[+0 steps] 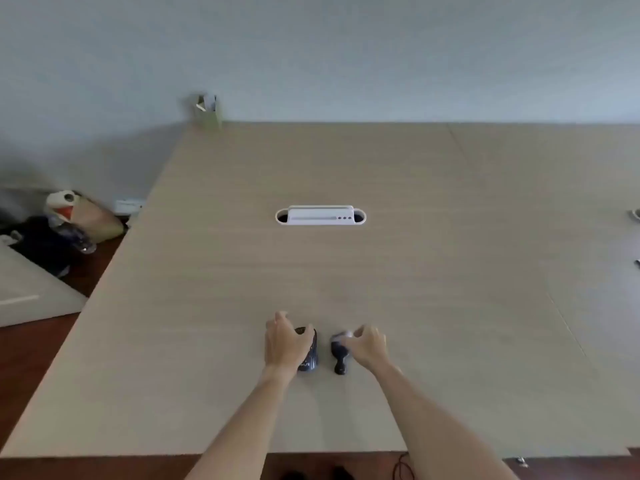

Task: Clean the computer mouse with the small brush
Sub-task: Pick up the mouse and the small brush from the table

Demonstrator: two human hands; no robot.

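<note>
A dark computer mouse (309, 358) lies on the light wooden table (433, 271) near its front edge. My left hand (283, 342) rests over the mouse's left side, with the thumb across its top, gripping it. Just to the right lies a small black brush (338, 358), its handle pointing towards me and its pale bristle end blurred. My right hand (367, 342) has its fingers curled around the brush's upper part. The brush is low, at table level.
A white cable-port cover (320, 215) is set into the table's middle. A small box (207, 110) stands at the far left corner. Bags and a bottle (74, 223) sit on the floor to the left. Small items (635, 216) lie at the right edge.
</note>
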